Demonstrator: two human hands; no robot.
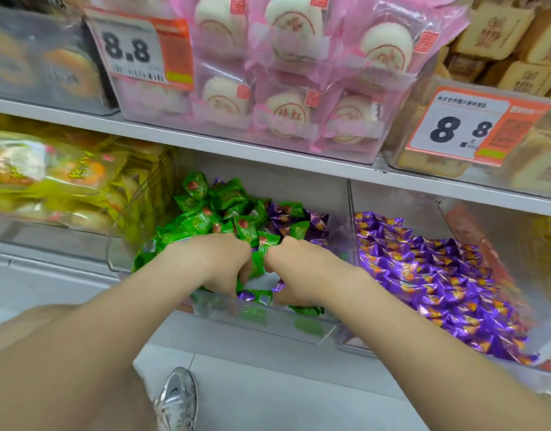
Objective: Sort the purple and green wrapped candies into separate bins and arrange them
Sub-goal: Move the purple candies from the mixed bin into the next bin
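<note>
Both hands are down in the middle bin [299,325], the see-through one on the lower shelf [392,178]. This bin holds a big heap of green candies [212,213]. A few purple candies [314,222] are mixed in at its back right side, and one more peeks out at the front.

The left hand [218,262] is on the heap, and its fingers [244,275] are curled round some green candies. The right hand [296,272] is just beside it, almost touching. Its fingers are curled down too, but the tips are hidden, so I cannot tell what they hold.

The bin [350,231] just right of the middle bin is full of purple candies only. Below the middle bin, a shoe [176,399] stands on the floor.
</note>
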